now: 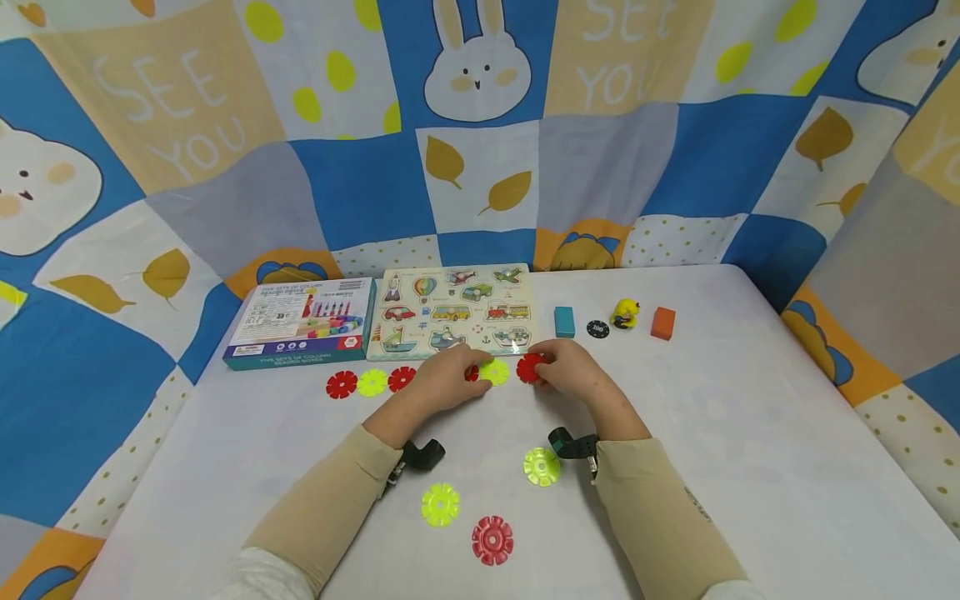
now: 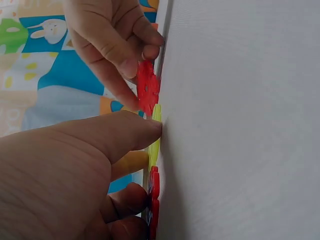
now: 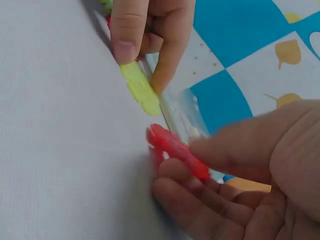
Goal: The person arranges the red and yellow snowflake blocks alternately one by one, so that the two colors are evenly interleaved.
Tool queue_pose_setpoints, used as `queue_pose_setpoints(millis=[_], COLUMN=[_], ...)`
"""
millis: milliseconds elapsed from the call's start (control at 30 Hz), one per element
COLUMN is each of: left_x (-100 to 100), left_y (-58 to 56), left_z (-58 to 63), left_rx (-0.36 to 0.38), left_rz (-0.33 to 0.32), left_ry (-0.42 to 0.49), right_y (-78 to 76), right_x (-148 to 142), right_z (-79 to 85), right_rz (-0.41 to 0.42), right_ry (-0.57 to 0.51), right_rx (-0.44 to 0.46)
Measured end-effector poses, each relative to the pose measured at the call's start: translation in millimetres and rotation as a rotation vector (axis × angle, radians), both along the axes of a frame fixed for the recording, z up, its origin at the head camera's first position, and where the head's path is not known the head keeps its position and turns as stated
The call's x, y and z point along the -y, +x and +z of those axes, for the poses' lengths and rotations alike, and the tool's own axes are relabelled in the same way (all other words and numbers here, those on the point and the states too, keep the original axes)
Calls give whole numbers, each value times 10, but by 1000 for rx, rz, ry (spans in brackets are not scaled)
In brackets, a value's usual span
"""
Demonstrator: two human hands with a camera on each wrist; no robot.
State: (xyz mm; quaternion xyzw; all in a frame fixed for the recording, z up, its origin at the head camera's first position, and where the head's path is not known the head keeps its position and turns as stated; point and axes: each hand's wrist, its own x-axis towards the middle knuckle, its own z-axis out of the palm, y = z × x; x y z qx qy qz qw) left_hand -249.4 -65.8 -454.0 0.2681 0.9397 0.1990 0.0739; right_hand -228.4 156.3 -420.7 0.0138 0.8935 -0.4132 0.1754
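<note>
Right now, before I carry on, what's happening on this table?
A person's right grip pinches a red disc just right of a yellow disc, with a gap between them in the head view. The left grip holds that yellow disc, the right end of a row of red and yellow discs partly hidden by that grip. Nearer the person lie three loose discs: two yellow ones and a red one. A picture board and a box lie behind the row.

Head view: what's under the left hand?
Partly under the left hand: a red disc, seen between thumb and forefinger, and a yellow disc at the fingertips. Anything beneath the rest of the hand is covered.
</note>
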Motion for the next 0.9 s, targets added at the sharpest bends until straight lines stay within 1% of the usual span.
queue_pose_setpoints(millis=[67, 167, 300, 333, 400, 467, 533, 600, 700, 833, 900], left_x=[-22, -55, -104, -117, -141, -169, -207, -255, -345, -425, -449], left_y=[-6, -16, -7, -1, 11, 20, 16, 4, -36, -100, -124], left_z=[-3, -5, 10, 20, 43, 73, 95, 114, 111, 47, 10], left_rx=[-5, -11, -5, -2, 2, 7, -3, -13, -5, 25, 25], left_rz=[-3, -9, -28, -34, -43, -45, -46, -50, -76, -87, -82], left_ry=[0, 1, -17, -27, -64, -88, -102, -89, -20, 31, 28], right_y=[-8, 2, 20, 24, 25, 17, 6, -6, -22, -23, -10], right_x=[-16, -51, -104, -112, -122, -119, -110, -92, -59, -47, -79], right_z=[-31, -33, -59, -70, -90, -112, -132, -147, -148, -103, -67], right_rz=[-21, -37, -74, -88, -89, -92, -89, -84, -63, -25, -7], right_ry=[23, 127, 234, 240, 234, 225, 221, 218, 208, 182, 178], right_rx=[-4, -54, -76, -72, -63, -70, -81, -91, -95, -80, -66])
